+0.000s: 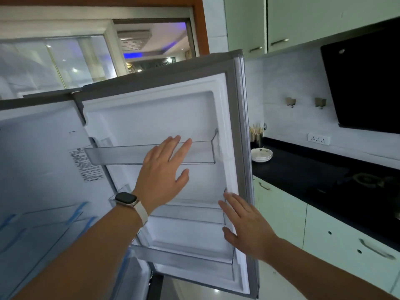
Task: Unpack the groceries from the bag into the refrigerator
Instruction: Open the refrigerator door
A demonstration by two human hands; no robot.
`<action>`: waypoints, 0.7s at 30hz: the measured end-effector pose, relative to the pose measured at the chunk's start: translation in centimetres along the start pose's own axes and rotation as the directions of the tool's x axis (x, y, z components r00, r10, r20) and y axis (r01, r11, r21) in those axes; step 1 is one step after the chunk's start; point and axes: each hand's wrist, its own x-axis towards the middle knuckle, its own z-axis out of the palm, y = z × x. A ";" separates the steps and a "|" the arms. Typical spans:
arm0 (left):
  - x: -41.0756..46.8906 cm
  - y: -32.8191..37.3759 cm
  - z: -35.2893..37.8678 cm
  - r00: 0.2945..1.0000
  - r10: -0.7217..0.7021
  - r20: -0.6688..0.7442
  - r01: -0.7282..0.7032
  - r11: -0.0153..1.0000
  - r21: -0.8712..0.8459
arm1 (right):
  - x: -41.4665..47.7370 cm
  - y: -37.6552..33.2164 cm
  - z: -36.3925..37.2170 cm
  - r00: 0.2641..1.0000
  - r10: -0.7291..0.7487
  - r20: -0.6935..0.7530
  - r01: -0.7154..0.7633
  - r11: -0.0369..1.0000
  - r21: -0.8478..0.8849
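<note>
The refrigerator door (164, 131) stands open, its shelves bare. The left hand (161, 176) and right hand (244, 226) reach toward it, fingers spread wide, holding nothing.

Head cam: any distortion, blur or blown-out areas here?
Head view: wide-angle bowing, the fridge door edge and cabinets lean; the left hand and right hand are fairly sharp, edges soft; the lit room behind the window is washed out; the black countertop loses detail in shadow.
</note>
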 end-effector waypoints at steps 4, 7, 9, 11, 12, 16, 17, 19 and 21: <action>1.4 -0.7 1.5 0.998 0.045 -0.041 -0.043 0.998 0.040 | 1.4 1.5 1.2 0.999 0.040 0.025 -0.040 0.999 -0.036; 2.0 -2.2 3.1 0.995 0.054 -0.090 -0.046 0.995 0.090 | 2.6 2.8 2.1 0.998 0.058 0.018 -0.057 0.996 -0.068; 2.3 -3.6 4.3 0.988 0.058 -0.143 -0.041 0.993 0.115 | 3.4 3.8 2.7 0.998 0.070 0.010 -0.069 0.995 -0.079; 2.6 -4.5 5.7 0.978 0.080 -0.195 -0.053 0.989 0.137 | 4.2 5.0 3.5 0.996 0.084 0.002 -0.083 0.993 -0.087; 2.8 -4.8 6.4 0.971 0.094 -0.220 -0.063 0.988 0.144 | 4.6 5.5 3.8 0.996 0.089 -0.001 -0.089 0.992 -0.085; 4.5 -5.0 8.8 0.946 0.110 -0.306 -0.074 0.989 0.128 | 6.2 7.9 4.8 0.997 0.074 0.003 -0.074 0.993 -0.093; 4.9 -5.1 9.4 0.940 0.115 -0.322 -0.075 0.988 0.133 | 6.6 8.6 5.0 0.998 0.066 0.006 -0.065 0.993 -0.098; 5.7 -5.3 10.5 0.933 0.118 -0.340 -0.073 0.987 0.142 | 7.6 10.0 5.4 0.997 0.070 0.016 -0.068 0.991 -0.118; 6.4 -5.3 11.5 0.933 0.108 -0.342 -0.060 0.987 0.149 | 8.5 11.1 6.1 0.995 0.093 0.026 -0.089 0.988 -0.130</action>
